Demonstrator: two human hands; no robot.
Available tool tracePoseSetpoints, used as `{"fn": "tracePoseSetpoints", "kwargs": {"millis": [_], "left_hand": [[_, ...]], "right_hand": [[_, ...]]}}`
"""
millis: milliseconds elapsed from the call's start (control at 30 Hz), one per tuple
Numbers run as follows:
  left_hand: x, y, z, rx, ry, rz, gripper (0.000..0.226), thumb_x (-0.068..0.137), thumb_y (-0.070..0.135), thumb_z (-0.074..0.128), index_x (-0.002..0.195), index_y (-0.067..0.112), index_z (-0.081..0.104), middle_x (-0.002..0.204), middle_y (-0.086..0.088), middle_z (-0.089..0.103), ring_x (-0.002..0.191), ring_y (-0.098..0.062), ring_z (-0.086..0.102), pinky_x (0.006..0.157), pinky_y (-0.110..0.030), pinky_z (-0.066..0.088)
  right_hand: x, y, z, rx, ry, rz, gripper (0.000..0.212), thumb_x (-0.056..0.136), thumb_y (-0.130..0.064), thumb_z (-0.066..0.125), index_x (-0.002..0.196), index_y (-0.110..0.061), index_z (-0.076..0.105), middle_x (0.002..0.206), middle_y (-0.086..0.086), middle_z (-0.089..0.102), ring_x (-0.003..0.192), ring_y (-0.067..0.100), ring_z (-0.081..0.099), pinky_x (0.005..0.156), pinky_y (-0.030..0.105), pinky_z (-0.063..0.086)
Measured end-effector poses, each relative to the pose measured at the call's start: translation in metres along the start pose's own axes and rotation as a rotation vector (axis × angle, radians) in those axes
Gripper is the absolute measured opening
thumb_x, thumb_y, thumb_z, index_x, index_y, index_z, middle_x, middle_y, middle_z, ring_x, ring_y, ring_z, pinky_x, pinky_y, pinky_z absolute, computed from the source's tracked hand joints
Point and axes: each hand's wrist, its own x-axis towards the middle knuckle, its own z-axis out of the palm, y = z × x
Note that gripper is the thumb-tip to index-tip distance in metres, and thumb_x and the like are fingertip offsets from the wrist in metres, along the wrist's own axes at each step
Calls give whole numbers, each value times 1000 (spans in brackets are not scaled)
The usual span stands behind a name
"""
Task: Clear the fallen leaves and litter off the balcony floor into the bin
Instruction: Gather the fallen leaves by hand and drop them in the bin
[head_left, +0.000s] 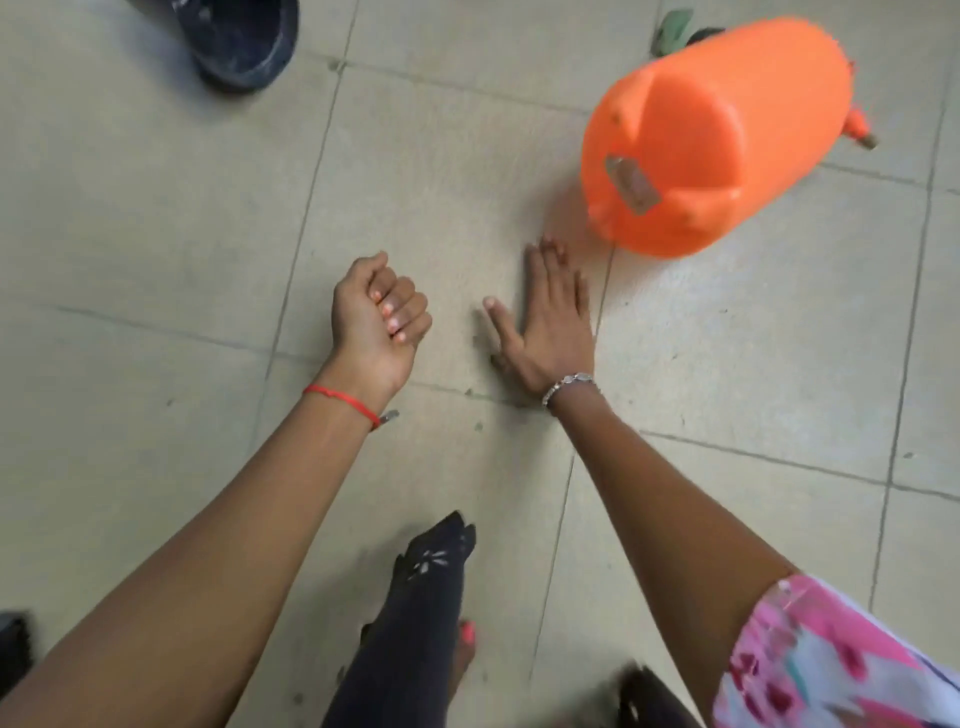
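My left hand (382, 312) hovers over the pale tiled floor (156, 234) with its fingers curled into a fist; whether anything small lies inside it is hidden. My right hand (548, 317) is stretched out flat, fingers together and pointing away, palm down close to the tiles, holding nothing. An orange plastic container (717, 135) lies tipped on its side just beyond and to the right of my right fingertips. A green leaf (672, 31) lies on the floor behind the orange container at the top edge.
A dark round pot or bucket (239, 41) stands at the top left. My leg in dark patterned cloth (415, 623) and my bare foot (465, 654) are at the bottom centre. A small dark object (13, 644) sits at the left edge.
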Motion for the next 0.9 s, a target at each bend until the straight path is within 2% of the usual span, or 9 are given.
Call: {"fn": "tracePoseSetpoints", "kwargs": {"millis": [133,267,333,400,467,567,633,767,900], "left_hand": [[-18,-11,-28,-37,61,-63,66,96,20,29,30,20,31,30,6,23,23,-5,18,24,-17,14],[-34,-20,-47,-61,159,-90,67,97,19,31,30,20,33,30,7,24,24,-5,20,24,-16,15],[-46,-22,-52,-104,214,-112,68,97,19,30,29,20,33,30,7,25,23,-4,20,24,-16,14],[-63,-19,-49,-105,262,-142,68,97,18,31,29,21,33,30,7,25,23,-4,20,24,-16,15],[-85,-6,-38,-70,295,-168,67,96,17,34,30,21,33,30,7,25,23,-5,20,24,-16,15],[-115,25,-9,-69,315,-213,65,95,17,34,30,21,32,30,7,23,23,-5,19,24,-15,13],[-131,53,16,-61,318,-246,65,95,17,33,31,21,32,31,6,23,23,-5,18,25,-13,12],[-150,103,76,53,294,-309,64,94,16,35,31,21,31,32,6,23,23,-5,18,26,-10,11],[-139,145,128,195,216,-330,63,94,15,37,31,22,31,32,7,23,23,-4,18,27,-9,10]], "right_hand": [[-31,-32,24,-144,-58,-82,84,90,-62,23,148,-8,-4,157,7,-10,144,19,-12,115,34,-14],[-45,-32,24,-108,-190,-322,58,101,-29,30,148,-9,1,157,6,-4,145,19,-5,113,25,-11],[-64,-28,16,-14,-244,-373,53,98,-5,40,146,-8,20,155,5,16,144,17,12,113,24,10],[-76,-27,0,-13,-242,-361,43,87,10,51,130,4,49,138,14,48,130,25,43,95,29,43],[-77,-34,-25,-99,-273,-202,28,83,13,54,108,5,62,110,15,60,105,27,58,80,28,50],[-83,-58,-71,16,-243,238,23,86,8,53,98,0,70,101,13,68,91,21,63,79,18,46],[-86,-86,-113,199,-184,308,23,78,12,55,87,2,73,91,16,72,83,23,66,71,8,40],[-69,-134,-200,449,-87,375,15,74,13,61,76,5,73,81,16,72,72,17,63,63,1,39],[-11,-148,-251,564,131,406,15,74,13,61,77,5,72,82,17,71,72,18,61,64,4,41]]}}
